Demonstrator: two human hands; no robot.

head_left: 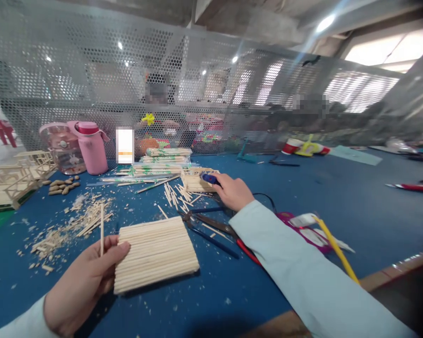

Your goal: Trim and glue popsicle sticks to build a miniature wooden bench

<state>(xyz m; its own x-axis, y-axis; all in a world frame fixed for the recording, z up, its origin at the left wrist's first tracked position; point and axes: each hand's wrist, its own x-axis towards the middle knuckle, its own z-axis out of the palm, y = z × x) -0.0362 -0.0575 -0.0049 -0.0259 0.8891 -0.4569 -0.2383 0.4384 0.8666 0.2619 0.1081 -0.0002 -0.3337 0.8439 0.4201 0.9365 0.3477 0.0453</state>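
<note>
Between the thumb and fingers of my left hand (pixel 91 272) is a flat panel of wooden sticks (pixel 157 253) laid side by side, tilted over the blue table. A single wooden stick (pixel 102 230) also stands up from that hand. My right hand (pixel 232 190) reaches forward, closed around a small blue tool (pixel 210 178) that looks like a glue gun; its tip is hard to make out. Just behind the tool is a small stick-built piece (pixel 193 180). Loose cut sticks (pixel 176 196) lie to its left. Cutting pliers (pixel 211 239) and red-handled scissors (pixel 215 224) rest below my right forearm.
Wood scraps (pixel 74 225) and peanuts (pixel 61 186) lie at left, near a pink bottle (pixel 92 150), a clear jug (pixel 65 152) and stick-built models (pixel 7 183). Bagged sticks (pixel 162 166) lie before a perforated metal screen (pixel 127 84). A black cord (pixel 270 199) curves beside my right sleeve.
</note>
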